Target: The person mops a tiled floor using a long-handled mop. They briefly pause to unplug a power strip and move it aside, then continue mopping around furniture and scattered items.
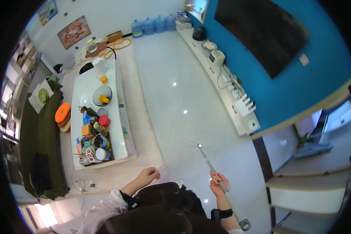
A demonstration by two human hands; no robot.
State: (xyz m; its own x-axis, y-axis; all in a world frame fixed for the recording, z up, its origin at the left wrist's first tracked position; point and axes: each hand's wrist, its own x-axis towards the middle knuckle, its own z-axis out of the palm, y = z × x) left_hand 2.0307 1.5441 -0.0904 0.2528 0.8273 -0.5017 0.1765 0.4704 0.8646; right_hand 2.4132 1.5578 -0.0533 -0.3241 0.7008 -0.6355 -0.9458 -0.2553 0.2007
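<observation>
My right hand (219, 183) is wrapped around a long grey pole (233, 204) that slants from beside my right forearm down to the floor. A hanging hole marks its near end. At its far end a thin, pale head (199, 145) rests against the glossy floor, too faint to tell its kind. My left hand (147, 176) hovers in front of my body, with curled fingers. A blurred pinkish patch (163, 170) shows by its fingertips, and I cannot make out whether the hand holds it.
To the left, a white coffee table (80, 85) bears jars, boxes and a glass bowl. A green sofa (41, 132) stands beyond it. Along the blue wall runs a low white cabinet (222, 93) under a television (261, 35). Water bottles (154, 25) line the far wall; a white chair (308, 197) is right.
</observation>
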